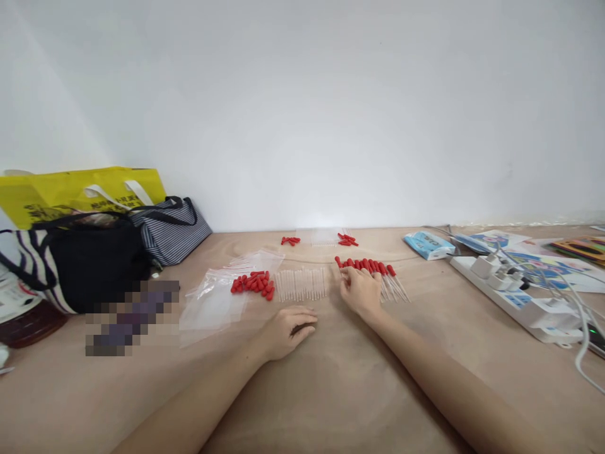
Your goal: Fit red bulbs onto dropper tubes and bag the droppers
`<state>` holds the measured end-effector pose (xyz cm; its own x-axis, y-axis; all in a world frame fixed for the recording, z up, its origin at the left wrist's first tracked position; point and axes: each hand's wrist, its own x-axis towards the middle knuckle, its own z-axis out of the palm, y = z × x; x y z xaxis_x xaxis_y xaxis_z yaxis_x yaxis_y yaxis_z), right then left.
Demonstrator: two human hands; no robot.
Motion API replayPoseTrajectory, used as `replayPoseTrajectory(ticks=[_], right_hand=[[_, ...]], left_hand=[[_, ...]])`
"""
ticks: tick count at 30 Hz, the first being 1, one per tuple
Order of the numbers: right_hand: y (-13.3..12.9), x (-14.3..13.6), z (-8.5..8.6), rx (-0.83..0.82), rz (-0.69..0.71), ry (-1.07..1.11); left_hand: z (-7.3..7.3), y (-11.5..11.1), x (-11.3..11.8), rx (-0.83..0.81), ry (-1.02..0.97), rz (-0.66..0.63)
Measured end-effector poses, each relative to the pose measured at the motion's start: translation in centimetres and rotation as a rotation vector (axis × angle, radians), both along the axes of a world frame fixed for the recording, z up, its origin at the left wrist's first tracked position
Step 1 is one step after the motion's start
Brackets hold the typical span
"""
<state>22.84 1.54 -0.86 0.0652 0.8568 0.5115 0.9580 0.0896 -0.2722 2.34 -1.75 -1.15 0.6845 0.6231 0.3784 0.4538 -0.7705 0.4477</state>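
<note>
My right hand [363, 291] is closed at the left end of a row of red-tipped sticks [375, 268], its fingers pinched on one red-tipped stick [337, 261] standing at the row's left edge. The fingertips partly hide that stick. My left hand [289, 328] rests on the table with fingers loosely bent and thumb apart, holding nothing. Between the hands and beyond them lies a row of thin pale sticks [301, 285] without red tips. Left of these is a heap of loose red tips [253, 284], on or beside clear plastic bags [212, 309].
Farther back are two small red clusters [290, 241] [348, 239] and more pale sticks [326, 238]. A blue tissue pack [428, 246] and a power strip with cables [515, 296] lie right. Striped [172, 233], black [99, 261] and yellow bags [80, 189] stand left.
</note>
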Motion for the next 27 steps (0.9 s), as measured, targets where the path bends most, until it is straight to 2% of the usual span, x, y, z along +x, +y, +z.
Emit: replayPoseTrajectory(ticks=[3,7,15,19,21,25,27], right_hand=[[0.8,-1.2,0.1,-0.111,-0.079,-0.031],[0.9,-1.7,-0.2,-0.185,-0.066,-0.071],[0.0,-1.2,-0.5,-0.09,0.023,-0.037],[-0.6,-1.9,-0.2,-0.097,0.064,-0.029],[-0.5,-2.4,0.1,-0.146,0.036,-0.034],[0.5,-3.1,0.6,-0.294,-0.073,-0.03],[1.3,-3.3,0.9,-0.376,-0.105,-0.005]], left_hand=[[-0.1,0.1,-0.1,-0.015,0.012,0.002],[-0.1,0.2,-0.1,-0.012,0.018,0.005],[-0.1,0.1,0.0,-0.026,0.019,0.008],[-0.2,0.0,0.1,0.025,0.019,0.005],[0.1,0.0,-0.1,0.105,0.035,0.106],[1.2,0.7,-1.4,0.355,0.196,0.553],[1.8,1.3,-2.4,0.409,0.328,0.714]])
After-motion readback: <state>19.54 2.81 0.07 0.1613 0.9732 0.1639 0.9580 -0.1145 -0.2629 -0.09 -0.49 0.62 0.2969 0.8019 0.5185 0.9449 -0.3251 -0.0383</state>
